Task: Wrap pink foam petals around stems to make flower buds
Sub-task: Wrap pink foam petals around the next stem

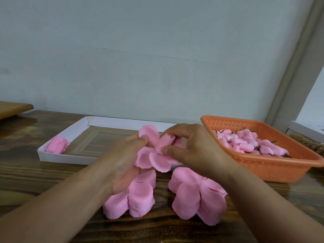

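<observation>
A pink foam petal piece with several lobes is held above the table between both hands. My left hand pinches its upper left lobe with thumb and fingers. My right hand curls over the piece's right side and pinches its centre. Whether a stem is inside is hidden. Two stacks of pink petal pieces lie on the table below, the left petal stack and the right petal stack.
An orange perforated basket at the right holds several pink buds on dark stems. A shallow white cardboard tray at the left holds one pink finished piece. A wall rises behind the wooden table.
</observation>
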Motion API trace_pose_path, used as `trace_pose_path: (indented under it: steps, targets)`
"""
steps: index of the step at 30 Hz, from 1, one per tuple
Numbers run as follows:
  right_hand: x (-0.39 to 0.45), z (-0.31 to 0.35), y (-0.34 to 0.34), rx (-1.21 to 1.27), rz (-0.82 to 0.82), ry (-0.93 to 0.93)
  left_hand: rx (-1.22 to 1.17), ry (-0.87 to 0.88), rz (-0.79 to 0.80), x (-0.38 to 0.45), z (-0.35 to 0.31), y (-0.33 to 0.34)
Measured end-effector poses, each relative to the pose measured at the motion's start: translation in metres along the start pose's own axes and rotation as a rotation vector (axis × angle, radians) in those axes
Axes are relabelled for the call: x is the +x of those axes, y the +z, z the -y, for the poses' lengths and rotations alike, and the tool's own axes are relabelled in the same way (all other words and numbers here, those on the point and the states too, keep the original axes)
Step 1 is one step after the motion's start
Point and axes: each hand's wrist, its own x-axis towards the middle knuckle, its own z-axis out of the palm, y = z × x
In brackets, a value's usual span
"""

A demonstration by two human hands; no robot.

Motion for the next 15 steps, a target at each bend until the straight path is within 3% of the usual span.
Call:
trace_pose_path:
  steps: [4, 8, 12, 15]
  targets:
    - [0.0011, 0.0015, 0.0005, -0.218, 0.078, -0.059, 0.045, 0.012, -0.033, 0.0034, 0.0047, -0.0011]
    - [0.0012, 0.0034, -0.002, -0.275, 0.141, -0.099, 0.055, 0.015, 0.016, 0.0024, 0.0056, -0.0014]
    - [0.0013, 0.0033, 0.0001, -0.257, 0.056, -0.107, 0.032, 0.014, 0.08, 0.0018, 0.0034, -0.0008]
    - [0.0016, 0.0021, -0.0005, -0.222, 0.039, -0.076, 0.085, 0.045, -0.045, 0.0023, 0.0045, 0.0024]
